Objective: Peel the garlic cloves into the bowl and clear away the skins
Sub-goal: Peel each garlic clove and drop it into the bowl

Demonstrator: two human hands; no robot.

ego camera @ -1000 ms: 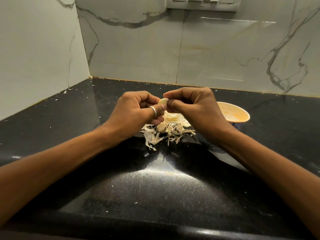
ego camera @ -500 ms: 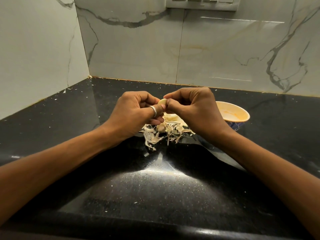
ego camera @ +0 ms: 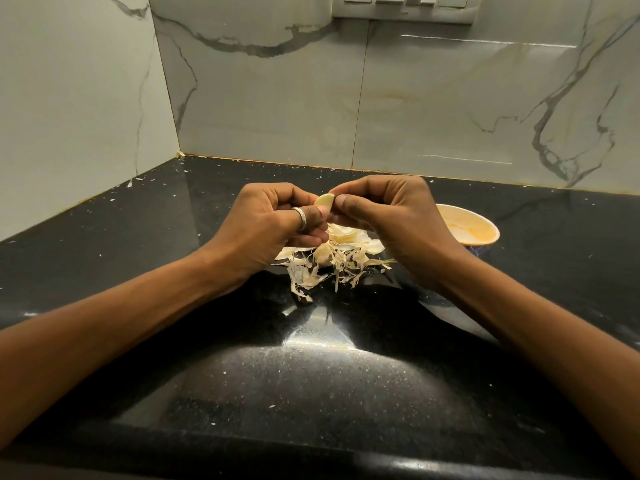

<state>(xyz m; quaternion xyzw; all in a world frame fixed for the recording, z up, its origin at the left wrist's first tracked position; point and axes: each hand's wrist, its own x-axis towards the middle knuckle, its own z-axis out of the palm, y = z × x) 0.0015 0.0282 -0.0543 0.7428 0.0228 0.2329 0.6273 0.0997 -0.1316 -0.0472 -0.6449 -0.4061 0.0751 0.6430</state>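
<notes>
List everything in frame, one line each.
garlic clove: one, pale cream, pinched between both hands above the pile
skins: one loose pile, cream to tan, on the counter under the hands
bowl: one, pale orange inside, on the counter behind the right hand, partly hidden
flecks: many, white, scattered over the counter
counter: one, glossy black
wall: grey-veined white marble tiles, behind and on the left
switch panel: one, grey, top edge of the wall, cut off
ring: one, silver, on the left hand
left hand: one, pinches the clove
right hand: one, pinches the clove
</notes>
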